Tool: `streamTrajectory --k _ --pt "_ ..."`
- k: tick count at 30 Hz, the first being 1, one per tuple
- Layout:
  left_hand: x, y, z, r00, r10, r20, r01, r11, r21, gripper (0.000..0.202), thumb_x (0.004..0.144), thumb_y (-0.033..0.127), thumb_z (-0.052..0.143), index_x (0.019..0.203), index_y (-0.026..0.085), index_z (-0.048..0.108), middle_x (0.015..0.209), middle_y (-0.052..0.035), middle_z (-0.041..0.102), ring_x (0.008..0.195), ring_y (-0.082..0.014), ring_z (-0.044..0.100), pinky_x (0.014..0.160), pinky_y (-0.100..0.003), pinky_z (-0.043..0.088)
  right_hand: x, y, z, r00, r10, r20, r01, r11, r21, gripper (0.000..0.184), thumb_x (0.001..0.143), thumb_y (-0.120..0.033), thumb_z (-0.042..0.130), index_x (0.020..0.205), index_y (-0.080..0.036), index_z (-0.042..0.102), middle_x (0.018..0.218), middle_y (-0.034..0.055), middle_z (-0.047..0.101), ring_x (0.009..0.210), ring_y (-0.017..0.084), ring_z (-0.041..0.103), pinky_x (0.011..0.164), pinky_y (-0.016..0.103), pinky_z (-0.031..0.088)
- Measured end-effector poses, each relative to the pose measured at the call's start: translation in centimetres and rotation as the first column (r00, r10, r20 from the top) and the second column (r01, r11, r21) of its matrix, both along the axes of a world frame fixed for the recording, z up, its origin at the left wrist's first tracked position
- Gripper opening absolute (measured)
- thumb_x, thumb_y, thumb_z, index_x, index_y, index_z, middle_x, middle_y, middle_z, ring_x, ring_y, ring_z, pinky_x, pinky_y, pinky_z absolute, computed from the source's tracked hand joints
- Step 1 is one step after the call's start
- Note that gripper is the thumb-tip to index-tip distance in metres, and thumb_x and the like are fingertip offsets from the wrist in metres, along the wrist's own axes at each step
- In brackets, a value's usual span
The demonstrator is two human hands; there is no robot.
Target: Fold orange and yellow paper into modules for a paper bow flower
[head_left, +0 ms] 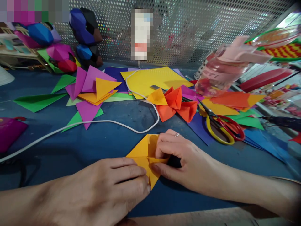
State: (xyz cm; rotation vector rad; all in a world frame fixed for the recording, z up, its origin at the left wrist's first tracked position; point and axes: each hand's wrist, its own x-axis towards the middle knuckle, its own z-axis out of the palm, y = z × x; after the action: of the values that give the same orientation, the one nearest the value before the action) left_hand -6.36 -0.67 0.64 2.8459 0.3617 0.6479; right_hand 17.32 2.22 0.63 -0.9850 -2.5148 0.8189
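A folded piece of yellow-orange paper (146,151) lies on the blue table (110,141) near the front edge. My left hand (105,188) rests on its lower left part, fingers together and pressing it down. My right hand (181,161) comes in from the right, thumb and curled fingers pinching a flap of the same paper; a ring shows on one finger.
Folded orange and yellow paper shapes (175,105) lie behind the hands. Scissors with red and yellow handles (222,125) are to the right. A white cable (98,123) crosses the table. Purple, green and orange triangles (90,91), a pink bottle (223,70) and a mesh wall (188,28) stand farther back.
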Motion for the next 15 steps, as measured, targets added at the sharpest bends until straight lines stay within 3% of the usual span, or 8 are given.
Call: streamTrajectory --k 6,10,15 --pt "-0.60 -0.13 -0.10 1.000 -0.005 -0.019 0.005 1.000 0.024 0.036 0.095 0.023 0.051 0.127 0.008 0.059 0.117 -0.0092 0.072 0.107 -0.0208 0.067 0.101 -0.029 0.052 0.04 -0.11 0.05 1.000 0.006 0.007 -0.006 1.000 0.005 0.021 0.089 -0.015 0.064 0.073 -0.018 0.050 0.077 -0.0030 0.055 0.077 0.013 0.047 0.075 0.031 0.035" --pt "-0.26 -0.08 0.23 0.998 0.056 -0.006 -0.056 0.998 -0.042 0.032 0.099 0.028 0.048 0.123 0.010 0.059 0.116 -0.0096 0.072 0.101 -0.0204 0.068 0.092 -0.031 0.057 0.04 -0.09 0.04 1.000 0.018 -0.016 -0.018 1.000 0.018 0.022 0.089 -0.015 0.064 0.073 -0.019 0.049 0.077 -0.0029 0.057 0.078 0.014 0.048 0.075 0.032 0.035" --pt "0.20 0.28 0.19 0.995 0.002 -0.102 -0.007 0.999 -0.050 0.036 0.100 0.031 0.048 0.129 0.012 0.057 0.119 -0.0071 0.070 0.103 -0.0214 0.067 0.093 -0.033 0.053 0.13 -0.14 -0.13 0.999 0.020 -0.031 -0.019 1.000 0.021 0.021 0.090 -0.015 0.064 0.074 -0.018 0.049 0.078 -0.0025 0.056 0.078 0.014 0.047 0.076 0.032 0.035"
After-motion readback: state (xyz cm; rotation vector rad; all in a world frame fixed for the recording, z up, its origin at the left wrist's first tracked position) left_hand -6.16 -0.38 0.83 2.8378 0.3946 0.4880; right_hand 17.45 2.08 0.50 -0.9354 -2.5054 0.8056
